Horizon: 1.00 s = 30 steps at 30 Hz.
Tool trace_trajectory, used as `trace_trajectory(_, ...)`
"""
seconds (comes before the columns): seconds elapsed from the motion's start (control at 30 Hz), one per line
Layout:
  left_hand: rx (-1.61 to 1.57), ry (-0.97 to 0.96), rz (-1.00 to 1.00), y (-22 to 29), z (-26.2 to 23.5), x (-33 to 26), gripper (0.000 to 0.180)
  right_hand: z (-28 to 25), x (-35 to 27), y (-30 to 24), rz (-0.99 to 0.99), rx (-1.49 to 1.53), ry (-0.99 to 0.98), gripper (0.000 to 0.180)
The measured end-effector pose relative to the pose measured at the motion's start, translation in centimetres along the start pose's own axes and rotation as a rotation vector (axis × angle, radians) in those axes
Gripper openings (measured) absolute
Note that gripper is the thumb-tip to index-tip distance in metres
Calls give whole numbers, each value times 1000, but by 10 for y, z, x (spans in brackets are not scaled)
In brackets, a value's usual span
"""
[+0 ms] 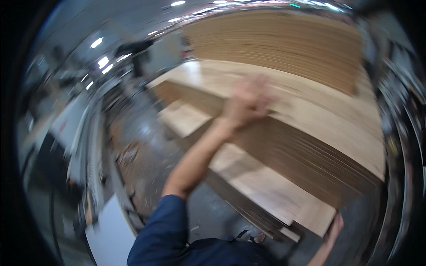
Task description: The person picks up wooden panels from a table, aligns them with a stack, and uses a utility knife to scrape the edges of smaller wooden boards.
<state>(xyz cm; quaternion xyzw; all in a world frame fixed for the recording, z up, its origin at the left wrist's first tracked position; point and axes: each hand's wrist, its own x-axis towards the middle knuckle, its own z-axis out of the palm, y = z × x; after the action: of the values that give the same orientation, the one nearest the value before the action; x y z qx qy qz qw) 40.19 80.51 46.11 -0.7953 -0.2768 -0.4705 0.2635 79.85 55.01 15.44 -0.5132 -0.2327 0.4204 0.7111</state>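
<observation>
Head view shows the person standing at a tall stack of thin wooden sheets (306, 146), its layered brown edges facing the camera and its pale top face running away to the upper right; the picture is smeared by motion, so fine detail is lost. Left hand (248, 103) reaches up and forward, the forearm bare below a dark blue sleeve (159, 230), and it lies on the near upper edge of the stack; the fingers look spread and flat on the top sheet (319, 111), but the blur means I cannot tell whether the grip is closed over the edge or merely resting. Right hand (333, 228) sits low at the right, at the corner of a lower, shorter pile of boards (270, 190) that juts out below the tall stack; its fingers seem curled against that corner, though the grip itself is too small and blurred to judge. A higher stack (275, 40) rises behind, a single pale panel (184, 117) lies lower to the left, and the grey floor (146, 150) is strewn with debris.

As a judgement, the step in hand is taking hold of a sheet, with neither hand yet lifting anything clear; the next move calls for a firm purchase on one edge only, so that a single sheet parts from those beneath, and for both hands to share a wide, floppy load.
</observation>
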Motion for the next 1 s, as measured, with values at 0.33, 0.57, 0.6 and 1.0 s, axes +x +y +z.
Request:
trace_trajectory(0.33, -137, -216, -802, 108, -116, -332, 34, 7, -112, 117, 407, -295, -35, 32)
trace_trajectory(0.57, 499, -466, -1480, 169, -307, -570, 34, -73, -161, 251, 1035, -548, -69, 34)
trace_trajectory(0.6, 619, -547, -1477, 173, -331, -574, 31, -82, -164, 261, 1071, -576, -73, 34)
trace_trajectory(1.0, 989, -457, -1855, 294, -442, -647, 93, 43, -154, 304, 1021, -880, -541, 29)
